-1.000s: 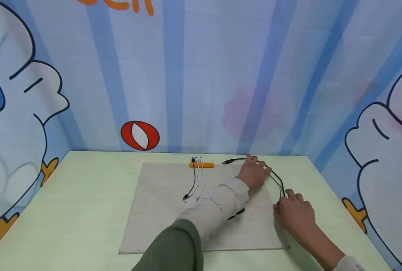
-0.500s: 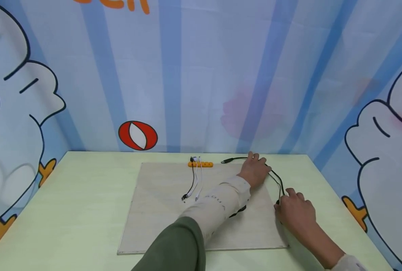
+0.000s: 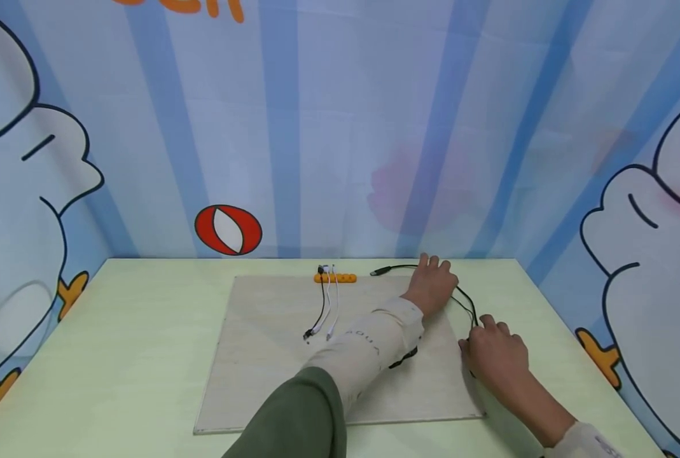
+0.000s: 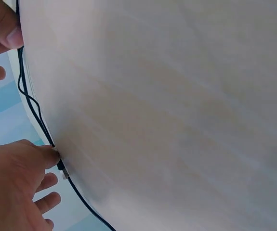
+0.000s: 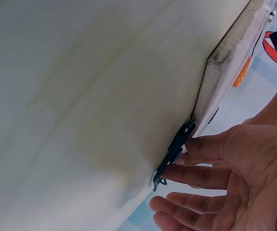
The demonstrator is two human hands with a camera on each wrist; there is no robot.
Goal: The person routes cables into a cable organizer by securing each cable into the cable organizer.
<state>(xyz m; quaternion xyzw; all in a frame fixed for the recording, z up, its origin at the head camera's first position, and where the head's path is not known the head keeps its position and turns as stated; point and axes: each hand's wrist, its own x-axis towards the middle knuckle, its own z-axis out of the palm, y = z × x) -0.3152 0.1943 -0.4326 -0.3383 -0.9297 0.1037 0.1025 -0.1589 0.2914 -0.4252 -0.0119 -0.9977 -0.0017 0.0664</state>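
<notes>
A black cable [image 3: 467, 298] bends round the far right corner of a pale board [image 3: 277, 369]. Reaching across the board, my left hand [image 3: 432, 287] pinches the cable between thumb and finger, beside a plug with a silvery tip [image 4: 64, 172] in the left wrist view. My right hand [image 3: 497, 350] is at the board's right edge. Its thumb and index finger pinch a thicker dark part of the cable [image 5: 176, 147], while the other fingers are spread. A black plug end [image 3: 381, 271] lies to the left of my left hand.
An orange cable holder [image 3: 346, 278] sits at the board's far edge, with a black cable [image 3: 323, 302] and white cables [image 3: 336, 305] hanging from it. Another black piece [image 3: 404, 357] lies partly under my left sleeve. A printed curtain [image 3: 340, 127] stands behind the pale table [image 3: 133, 356].
The head view has drifted slightly, shifting the scene a little to the left. Both hands stay on the cable in nearly the same places.
</notes>
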